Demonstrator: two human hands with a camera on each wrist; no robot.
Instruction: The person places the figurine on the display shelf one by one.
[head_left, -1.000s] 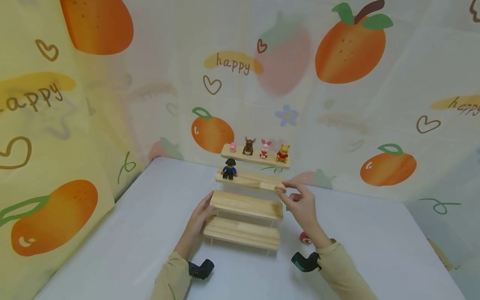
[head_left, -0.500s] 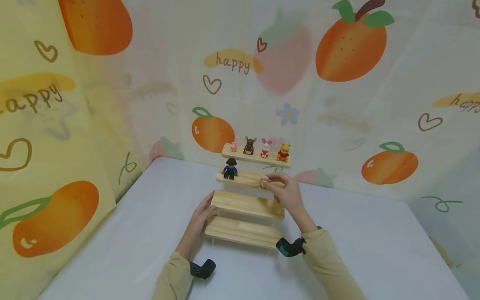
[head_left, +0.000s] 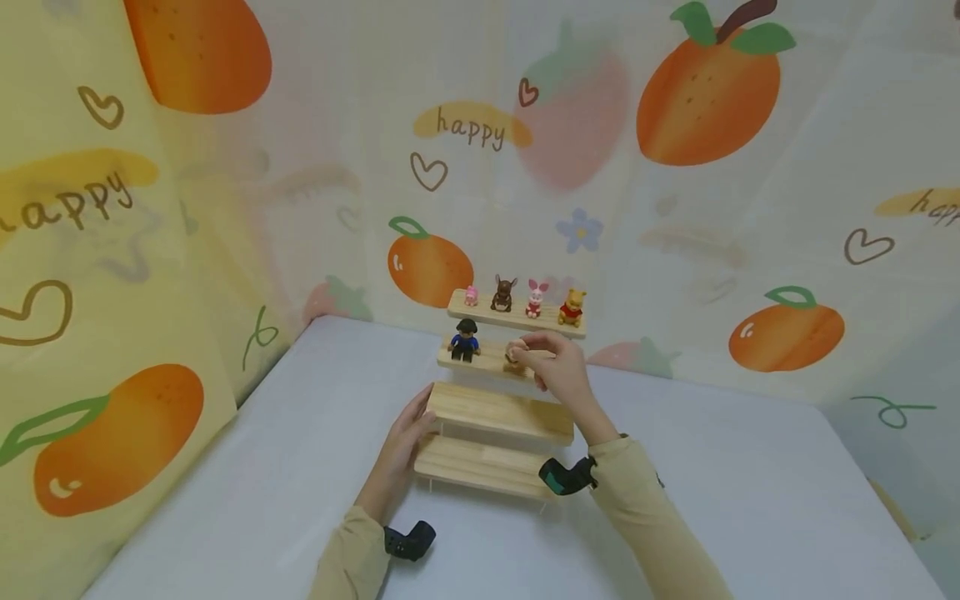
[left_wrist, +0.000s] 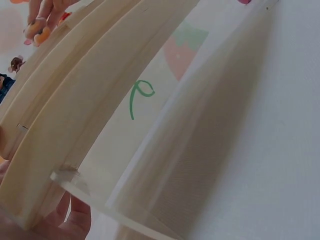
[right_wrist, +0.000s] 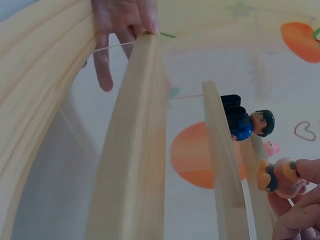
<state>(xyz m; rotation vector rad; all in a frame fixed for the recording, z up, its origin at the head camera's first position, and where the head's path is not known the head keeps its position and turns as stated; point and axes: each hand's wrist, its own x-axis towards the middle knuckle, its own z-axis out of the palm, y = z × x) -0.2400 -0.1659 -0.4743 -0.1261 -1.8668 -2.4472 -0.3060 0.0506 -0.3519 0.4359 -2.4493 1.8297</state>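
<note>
A tiered wooden display shelf with clear supports stands in the middle of the table. My left hand grips the left end of its third board from the top, some fingers reaching underneath. Between the thumb and fingers of my right hand, a small peach-and-orange toy figurine with a dark blue band is pinched, close over the second board. Left of it on that board sits a toy figure in a blue top and black cap. The right-hand fingers partly cover the pinched figurine.
Along the top board sit a small pink figurine, a brown big-eared one, a Piglet and a Winnie the Pooh. A fruit-printed cloth hangs behind the white table.
My right hand has moved left along the second board with the figurine, from its right end toward the middle. A red-pink toy on the table is now covered by the right arm.
</note>
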